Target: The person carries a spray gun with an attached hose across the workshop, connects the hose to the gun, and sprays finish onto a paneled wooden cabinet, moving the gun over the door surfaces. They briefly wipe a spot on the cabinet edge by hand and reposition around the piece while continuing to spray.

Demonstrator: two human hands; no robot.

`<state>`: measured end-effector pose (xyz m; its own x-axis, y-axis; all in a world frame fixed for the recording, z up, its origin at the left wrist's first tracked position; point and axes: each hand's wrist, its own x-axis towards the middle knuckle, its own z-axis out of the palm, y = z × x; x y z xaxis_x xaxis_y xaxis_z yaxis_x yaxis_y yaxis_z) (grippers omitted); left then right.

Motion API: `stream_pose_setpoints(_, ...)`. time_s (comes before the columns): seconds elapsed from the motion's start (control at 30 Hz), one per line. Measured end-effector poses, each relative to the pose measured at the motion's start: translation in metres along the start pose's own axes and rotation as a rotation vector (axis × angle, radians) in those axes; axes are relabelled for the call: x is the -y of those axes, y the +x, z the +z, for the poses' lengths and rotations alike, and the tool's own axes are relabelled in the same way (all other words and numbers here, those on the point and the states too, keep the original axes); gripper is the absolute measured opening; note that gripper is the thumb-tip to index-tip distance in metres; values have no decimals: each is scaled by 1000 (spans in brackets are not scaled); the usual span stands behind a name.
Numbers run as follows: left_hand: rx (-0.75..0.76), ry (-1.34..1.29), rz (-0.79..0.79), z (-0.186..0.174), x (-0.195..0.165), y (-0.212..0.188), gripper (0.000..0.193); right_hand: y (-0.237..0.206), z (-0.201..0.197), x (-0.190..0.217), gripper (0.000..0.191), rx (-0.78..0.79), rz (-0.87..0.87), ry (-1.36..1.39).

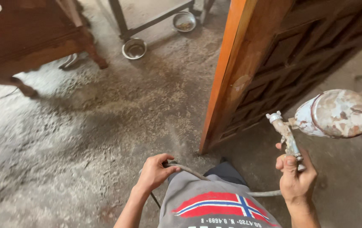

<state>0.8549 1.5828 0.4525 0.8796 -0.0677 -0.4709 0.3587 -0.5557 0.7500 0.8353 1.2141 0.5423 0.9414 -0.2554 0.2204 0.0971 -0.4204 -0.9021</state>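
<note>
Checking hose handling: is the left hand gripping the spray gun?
No: the left hand is closed on the grey hose, while the right hand holds the spray gun.

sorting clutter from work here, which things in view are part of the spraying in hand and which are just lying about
In use:
right hand gripping the spray gun with its paint cup
left hand holding the hose
wooden door, standing beside the gun

Lying about:
two metal bowls
dark wooden furniture
metal frame

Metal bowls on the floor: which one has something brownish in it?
The far metal bowl, beside the black metal frame, holds brownish matter; the nearer metal bowl looks bare grey inside.
</note>
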Motion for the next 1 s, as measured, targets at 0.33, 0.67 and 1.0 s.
stream_pose_setpoints(0.33, 124, -41, 187, -18, 4, 17, 52, -40, 20, 42, 53, -77, 57, -209)
stream_pose_setpoints(0.67, 216, 20, 220, -26, 12, 14, 49, -53, 36, 51, 53, -110, 77, -246)
stream_pose_setpoints(1.0, 166, -7, 156, -37, 15, 9, 54, -48, 46, 75, 54, -76, -46, -226)
